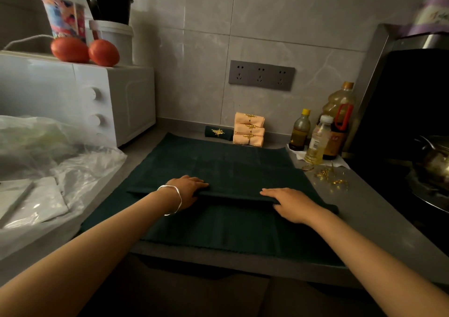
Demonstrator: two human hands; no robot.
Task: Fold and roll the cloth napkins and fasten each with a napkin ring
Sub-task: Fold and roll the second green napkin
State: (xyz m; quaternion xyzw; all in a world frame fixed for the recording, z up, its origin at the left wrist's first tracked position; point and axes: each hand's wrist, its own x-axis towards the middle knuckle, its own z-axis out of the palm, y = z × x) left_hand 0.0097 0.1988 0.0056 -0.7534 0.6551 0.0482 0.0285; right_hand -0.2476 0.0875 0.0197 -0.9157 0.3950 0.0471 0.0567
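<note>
Evidently the folding step is in hand: a dark green napkin is spread on the counter, and its near part is doubled into a band that runs between the two hands. The left hand is laid palm down on one end of that band and the right hand on the other, fingers flat and pressing; nothing is gripped by either. Next, it is judged, the crease must be smoothed and the band folded or rolled away from the hands, kept even at both ends. Loose gold napkin rings lie beyond the right hand, toward its outer side. Well beyond both hands, by the wall, three peach rolls and one green roll are already ringed. On the bottles beyond the rings, labels are seen, but no writing can be read.
</note>
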